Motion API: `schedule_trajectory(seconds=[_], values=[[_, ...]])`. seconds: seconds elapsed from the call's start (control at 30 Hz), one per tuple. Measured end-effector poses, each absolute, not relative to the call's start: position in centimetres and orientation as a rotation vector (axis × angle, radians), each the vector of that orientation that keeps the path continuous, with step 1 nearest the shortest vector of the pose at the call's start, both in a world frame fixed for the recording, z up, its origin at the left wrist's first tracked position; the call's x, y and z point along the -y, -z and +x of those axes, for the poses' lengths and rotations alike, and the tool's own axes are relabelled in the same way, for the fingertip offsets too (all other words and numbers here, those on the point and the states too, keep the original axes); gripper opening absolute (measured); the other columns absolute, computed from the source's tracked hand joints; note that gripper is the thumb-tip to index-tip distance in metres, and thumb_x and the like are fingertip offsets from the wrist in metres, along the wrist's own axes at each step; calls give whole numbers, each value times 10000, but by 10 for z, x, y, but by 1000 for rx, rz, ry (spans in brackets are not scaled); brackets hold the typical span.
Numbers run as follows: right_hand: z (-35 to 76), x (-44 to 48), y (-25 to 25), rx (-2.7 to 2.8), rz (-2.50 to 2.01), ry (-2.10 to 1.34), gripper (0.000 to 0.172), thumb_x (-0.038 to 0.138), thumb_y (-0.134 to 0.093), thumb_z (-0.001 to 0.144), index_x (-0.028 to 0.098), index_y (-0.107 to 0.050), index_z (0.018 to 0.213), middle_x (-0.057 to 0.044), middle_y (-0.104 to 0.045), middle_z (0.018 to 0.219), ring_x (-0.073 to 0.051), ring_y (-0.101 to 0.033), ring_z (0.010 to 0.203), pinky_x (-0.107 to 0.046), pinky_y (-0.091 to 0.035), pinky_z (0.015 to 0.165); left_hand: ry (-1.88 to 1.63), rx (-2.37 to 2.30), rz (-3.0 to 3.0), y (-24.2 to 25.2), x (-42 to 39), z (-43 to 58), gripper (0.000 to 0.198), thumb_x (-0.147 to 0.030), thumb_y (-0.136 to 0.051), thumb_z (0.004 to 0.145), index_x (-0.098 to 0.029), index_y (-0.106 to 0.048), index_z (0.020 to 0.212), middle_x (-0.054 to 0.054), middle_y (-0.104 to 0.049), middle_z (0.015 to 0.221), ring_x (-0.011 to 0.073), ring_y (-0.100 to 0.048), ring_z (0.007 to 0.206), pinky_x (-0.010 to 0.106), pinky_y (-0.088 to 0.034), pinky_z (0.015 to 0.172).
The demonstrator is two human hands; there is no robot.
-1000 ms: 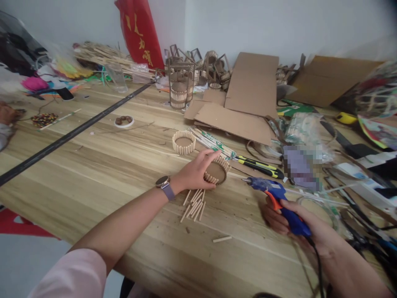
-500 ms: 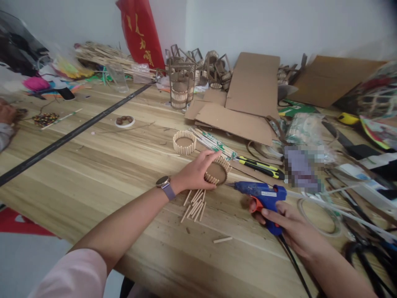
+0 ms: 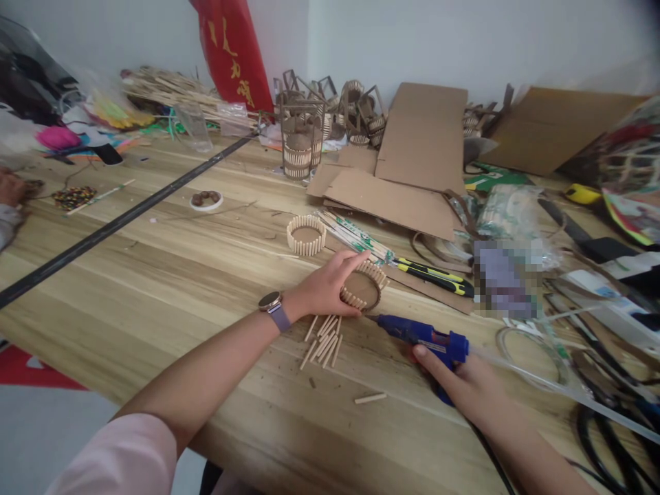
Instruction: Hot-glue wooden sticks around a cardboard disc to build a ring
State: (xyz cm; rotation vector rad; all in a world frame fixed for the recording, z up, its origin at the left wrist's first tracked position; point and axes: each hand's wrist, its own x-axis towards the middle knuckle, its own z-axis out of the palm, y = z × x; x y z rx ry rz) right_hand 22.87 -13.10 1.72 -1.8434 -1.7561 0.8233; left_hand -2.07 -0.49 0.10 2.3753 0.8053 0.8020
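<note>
A pale wall [image 3: 392,41] stands behind a wooden table [image 3: 216,254].

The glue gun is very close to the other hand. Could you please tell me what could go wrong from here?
The nozzle of the glue gun in the right hand points towards the left hand, so, if hot, it might burn the fingertips. Glue might also drip onto the table. The left hand grips the round stick-walled piece by its side, so pressing hard could perhaps loosen a stick.
</note>
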Motion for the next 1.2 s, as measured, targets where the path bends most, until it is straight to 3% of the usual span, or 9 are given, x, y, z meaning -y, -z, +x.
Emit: schedule_trajectory(seconds=[0.2, 0.8, 1.0, 1.2], values=[[221, 128, -24, 1797, -1887, -725, 457, 622, -464, 763, 239, -663, 616, -31, -651, 537, -236, -618, 532, -326, -506, 517, -744, -804, 2358, -5, 6, -21, 1108, -337, -842, 639, -237, -154, 1503, 158, -349, 1498, 341, -345, 1381, 506, -319, 1135], [202, 126, -33, 1847, -1932, -614, 426, 578, -385, 751, 244, -632, 654, -42, -674, 542, -244, -652, 548, -300, -499, 504, -725, -815, 2351, -5, 7, -22, 1104, -348, -834, 647, -219, -153, 1506, 161, -348, 1509, 332, -355, 1382, 483, -327, 1131], [202, 127, -33, 1845, -1939, -593, 413, 597, -400, 746, 259, -592, 607, -22, -622, 457, -246, -625, 480, -301, -472, 455, -728, -807, 2364, -6, 6, -21, 1096, -374, -830, 652, -198, -162, 1503, 170, -342, 1511, 334, -347, 1386, 477, -326, 1134], [203, 128, -30, 1827, -1903, -621, 420, 592, -412, 760, 250, -635, 660, -48, -717, 594, -263, -680, 585, -314, -519, 529, -725, -809, 2351, -7, 7, -21, 1094, -377, -828, 654, -220, -158, 1504, 166, -347, 1508, 339, -352, 1383, 500, -326, 1129]])
